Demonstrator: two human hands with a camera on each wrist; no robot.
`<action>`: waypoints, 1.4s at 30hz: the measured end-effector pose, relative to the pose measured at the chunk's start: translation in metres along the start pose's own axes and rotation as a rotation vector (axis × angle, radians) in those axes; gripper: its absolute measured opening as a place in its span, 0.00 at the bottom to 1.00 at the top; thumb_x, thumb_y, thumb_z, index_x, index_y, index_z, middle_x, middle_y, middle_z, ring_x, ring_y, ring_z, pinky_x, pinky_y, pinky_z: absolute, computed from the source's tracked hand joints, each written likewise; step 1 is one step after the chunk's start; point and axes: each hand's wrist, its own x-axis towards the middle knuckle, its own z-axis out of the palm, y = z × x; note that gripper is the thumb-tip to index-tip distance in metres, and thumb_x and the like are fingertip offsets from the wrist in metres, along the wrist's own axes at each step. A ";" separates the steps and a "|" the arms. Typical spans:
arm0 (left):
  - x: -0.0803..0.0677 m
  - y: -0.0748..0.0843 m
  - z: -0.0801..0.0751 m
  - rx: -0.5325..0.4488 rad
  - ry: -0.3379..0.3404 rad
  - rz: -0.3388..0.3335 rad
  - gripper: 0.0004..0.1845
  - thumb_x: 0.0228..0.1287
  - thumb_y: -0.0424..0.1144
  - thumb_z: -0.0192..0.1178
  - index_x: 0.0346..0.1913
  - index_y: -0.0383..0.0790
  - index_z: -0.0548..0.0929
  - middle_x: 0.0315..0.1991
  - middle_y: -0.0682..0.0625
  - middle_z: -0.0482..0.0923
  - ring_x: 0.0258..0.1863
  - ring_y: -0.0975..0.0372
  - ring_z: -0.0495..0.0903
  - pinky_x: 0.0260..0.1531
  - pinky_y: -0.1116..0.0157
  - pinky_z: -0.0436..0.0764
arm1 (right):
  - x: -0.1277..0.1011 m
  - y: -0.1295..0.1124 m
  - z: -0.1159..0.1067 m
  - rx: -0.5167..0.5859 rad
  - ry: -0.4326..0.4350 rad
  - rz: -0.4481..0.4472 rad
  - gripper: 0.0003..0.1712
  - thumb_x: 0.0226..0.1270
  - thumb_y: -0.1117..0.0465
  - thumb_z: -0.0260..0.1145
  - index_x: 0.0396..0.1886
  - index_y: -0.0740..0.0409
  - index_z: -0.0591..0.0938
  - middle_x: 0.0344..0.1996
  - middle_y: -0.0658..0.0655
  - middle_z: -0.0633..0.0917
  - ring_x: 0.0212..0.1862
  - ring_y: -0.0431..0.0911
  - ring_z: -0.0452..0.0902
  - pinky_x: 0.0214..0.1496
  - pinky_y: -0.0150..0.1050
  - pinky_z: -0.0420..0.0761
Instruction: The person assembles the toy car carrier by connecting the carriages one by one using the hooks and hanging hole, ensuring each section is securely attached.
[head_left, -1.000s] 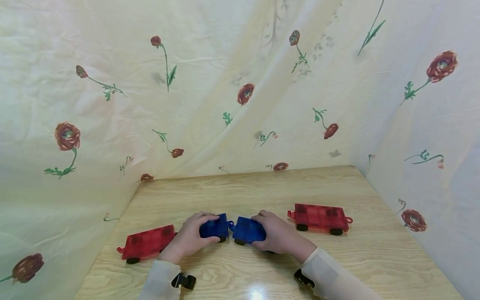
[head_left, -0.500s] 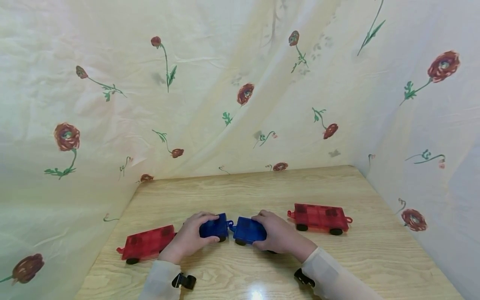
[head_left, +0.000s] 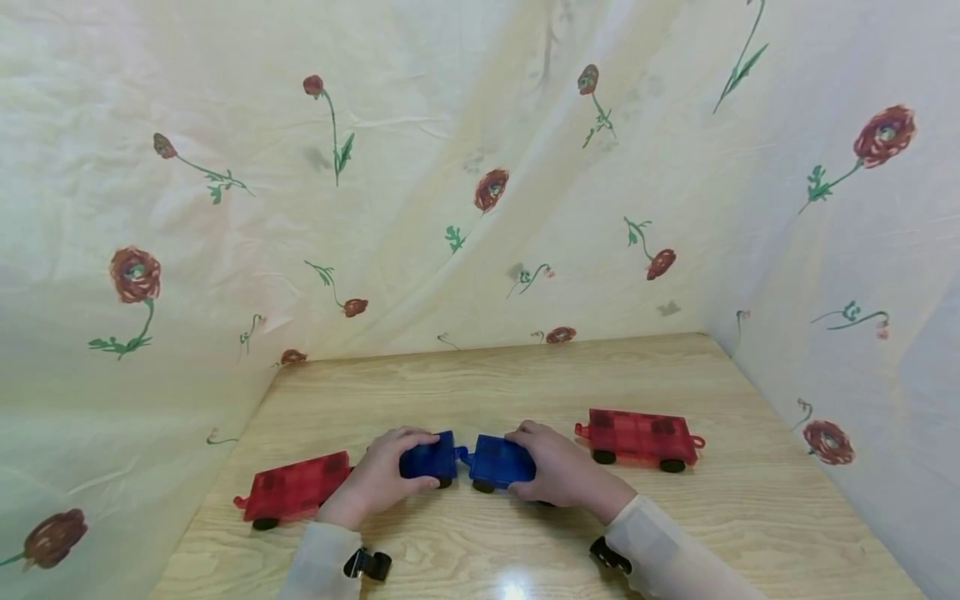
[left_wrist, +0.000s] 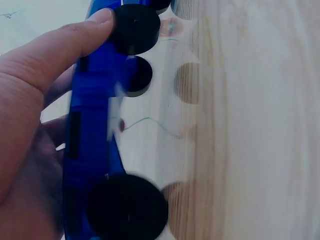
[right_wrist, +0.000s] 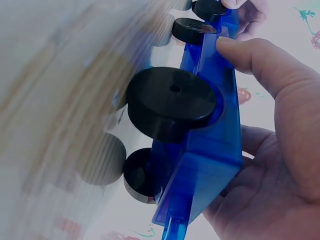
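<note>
Two blue toy train wagons with black wheels stand end to end on the wooden table. My left hand grips the left blue wagon, thumb on the near side and fingers on the far side. The right blue wagon is held the same way by my right hand. Between them, the small blue coupling hook of the left wagon overlaps the other wagon's coupling. In the left wrist view my thumb lies along the wagon's side by a wheel. My palms hide the wagons' outer ends.
A red wagon stands left of my left hand, its right end partly behind that hand. Another red wagon with a hook and a loop stands at the right. Flowered cloth walls the table at the back and sides.
The left wagon's hook end has come down slightly onto the other coupling. The right blue wagon has shifted a touch to the right. Both hands keep their grip; the red wagons stay put.
</note>
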 end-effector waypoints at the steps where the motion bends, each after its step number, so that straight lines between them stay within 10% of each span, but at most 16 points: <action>1: 0.000 0.000 0.000 0.006 -0.010 -0.004 0.34 0.52 0.57 0.70 0.64 0.63 0.74 0.62 0.65 0.67 0.64 0.57 0.65 0.59 0.45 0.68 | 0.000 0.001 0.000 0.000 0.000 -0.002 0.42 0.51 0.39 0.73 0.64 0.53 0.75 0.52 0.48 0.76 0.50 0.44 0.73 0.51 0.46 0.79; 21: -0.005 -0.003 -0.005 0.015 -0.035 -0.035 0.34 0.49 0.57 0.72 0.62 0.63 0.75 0.60 0.63 0.69 0.63 0.55 0.67 0.57 0.43 0.68 | -0.003 0.008 -0.004 0.014 -0.018 -0.004 0.46 0.51 0.35 0.72 0.66 0.52 0.73 0.56 0.49 0.75 0.54 0.46 0.73 0.53 0.49 0.78; 42: -0.017 -0.015 -0.019 -0.007 -0.034 -0.066 0.34 0.49 0.56 0.73 0.62 0.62 0.75 0.59 0.65 0.69 0.63 0.57 0.68 0.58 0.44 0.68 | -0.039 0.057 -0.040 -0.022 0.236 0.083 0.35 0.54 0.40 0.73 0.61 0.45 0.77 0.51 0.44 0.77 0.54 0.45 0.74 0.54 0.48 0.77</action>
